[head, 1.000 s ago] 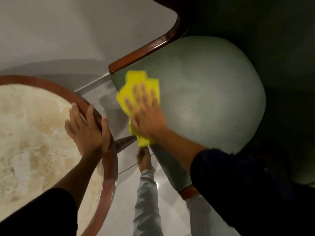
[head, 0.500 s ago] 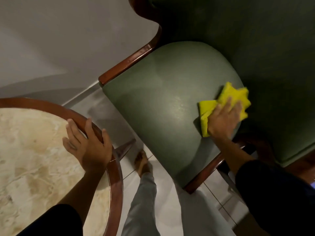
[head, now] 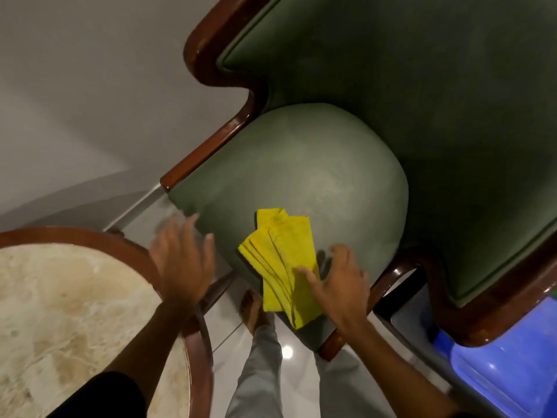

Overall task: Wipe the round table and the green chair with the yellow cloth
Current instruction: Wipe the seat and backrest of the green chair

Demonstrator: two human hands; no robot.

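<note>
The folded yellow cloth (head: pixel 281 263) lies flat on the front part of the green chair (head: pixel 316 176) seat, its near end hanging over the seat edge. My right hand (head: pixel 337 285) hovers at the cloth's right edge, fingers spread, one fingertip touching it, nothing gripped. My left hand (head: pixel 182 257) is blurred, raised and open between the chair and the round table (head: pixel 75 312), off the table's wooden rim. The table has a pale marble top inside a brown wooden ring.
The chair has glossy brown wooden arms (head: pixel 208 152) and a tall dark green back. A blue plastic object (head: pixel 497 366) sits at the lower right. My legs and a bare foot (head: pixel 253 309) stand on the tiled floor between table and chair. A grey wall is at the left.
My right hand brought the cloth from the seat's right side to its front and released its press on it. My left hand lifted off the table rim towards the chair.
</note>
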